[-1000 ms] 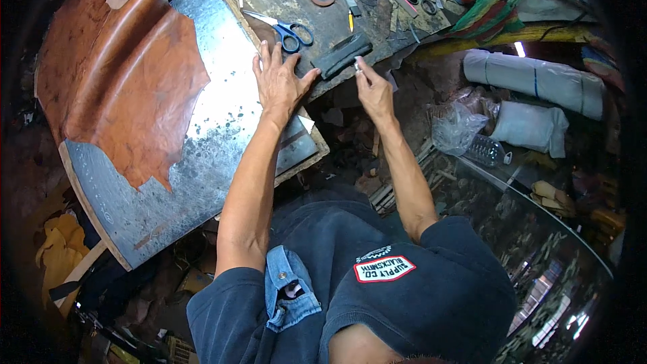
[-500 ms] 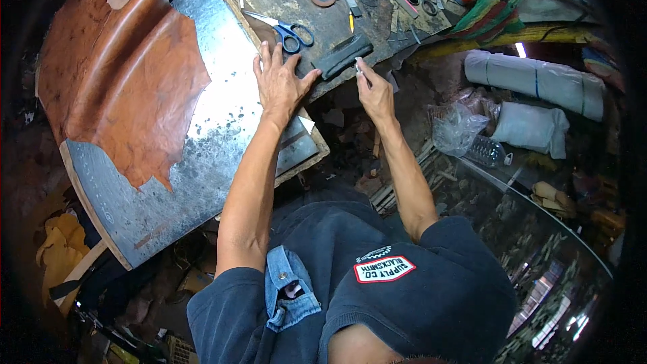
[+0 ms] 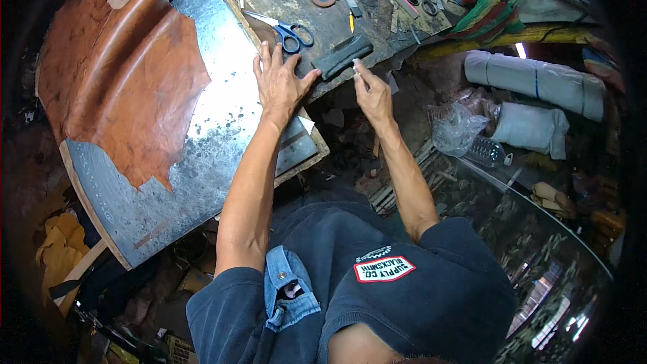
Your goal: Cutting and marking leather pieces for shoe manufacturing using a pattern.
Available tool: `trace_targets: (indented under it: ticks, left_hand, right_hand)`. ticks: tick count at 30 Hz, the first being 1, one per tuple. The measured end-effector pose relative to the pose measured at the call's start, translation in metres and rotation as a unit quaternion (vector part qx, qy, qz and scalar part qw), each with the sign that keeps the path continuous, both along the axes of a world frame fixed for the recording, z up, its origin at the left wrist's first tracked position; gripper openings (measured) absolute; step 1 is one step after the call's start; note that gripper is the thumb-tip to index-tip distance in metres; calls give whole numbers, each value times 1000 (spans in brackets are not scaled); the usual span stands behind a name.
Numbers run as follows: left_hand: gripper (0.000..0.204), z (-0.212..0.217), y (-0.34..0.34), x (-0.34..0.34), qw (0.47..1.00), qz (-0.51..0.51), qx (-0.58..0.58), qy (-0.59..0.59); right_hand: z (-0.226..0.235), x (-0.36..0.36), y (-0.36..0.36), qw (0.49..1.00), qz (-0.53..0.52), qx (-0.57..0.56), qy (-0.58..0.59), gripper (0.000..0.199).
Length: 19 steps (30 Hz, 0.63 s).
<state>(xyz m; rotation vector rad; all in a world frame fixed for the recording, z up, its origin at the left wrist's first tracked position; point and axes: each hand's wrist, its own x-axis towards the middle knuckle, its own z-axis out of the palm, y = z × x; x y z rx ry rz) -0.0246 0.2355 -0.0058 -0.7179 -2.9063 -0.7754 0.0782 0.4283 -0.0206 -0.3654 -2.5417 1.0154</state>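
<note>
The left hand (image 3: 280, 84) is laid flat with the fingers spread, pressed on the near end of a dark folded strip (image 3: 342, 54) where the wooden workboard (image 3: 296, 7) meets the grey metal sheet (image 3: 222, 121). The right hand (image 3: 373, 91) is closed in a pinch around a small pale object (image 3: 356, 67) (too small to be identified), held just beside the strip's right end; whether strip and object touch cannot be told. Blue-handled scissors (image 3: 286, 30) lie just beyond the left fingertips, and a large brown leather hide (image 3: 128, 87) is draped over the far left of the sheet. Several risks may be judged from this layout. The strip could be shifted if the flat pressure is eased, since only one end is pinned. The scissors could be knocked by the spread fingers, being so near. The pinched object might be dropped into the cluttered gap below the board edge, where it would be hard to recover.
</note>
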Motion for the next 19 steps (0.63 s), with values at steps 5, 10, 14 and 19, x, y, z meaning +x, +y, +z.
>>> trace_targets:
  ticks: [5, 10, 14, 19]
  left_hand:
    - [57, 0, 3, 1, 1000, 5, -17, 4]
    - [57, 3, 2, 0, 1000, 6, -27, -12]
    - [58, 2, 1, 1, 1000, 6, -18, -11]
    - [57, 2, 1, 1, 999, 7, -32, -7]
  right_hand:
    - [-2, 10, -8, 997, 16, -7, -76, 35]
    - [-3, 17, -21, 996, 54, -11, -65, 34]
    - [-4, 1, -2, 999, -18, -21, -18, 36]
    - [-9, 14, -18, 995, 64, 23, -66, 41]
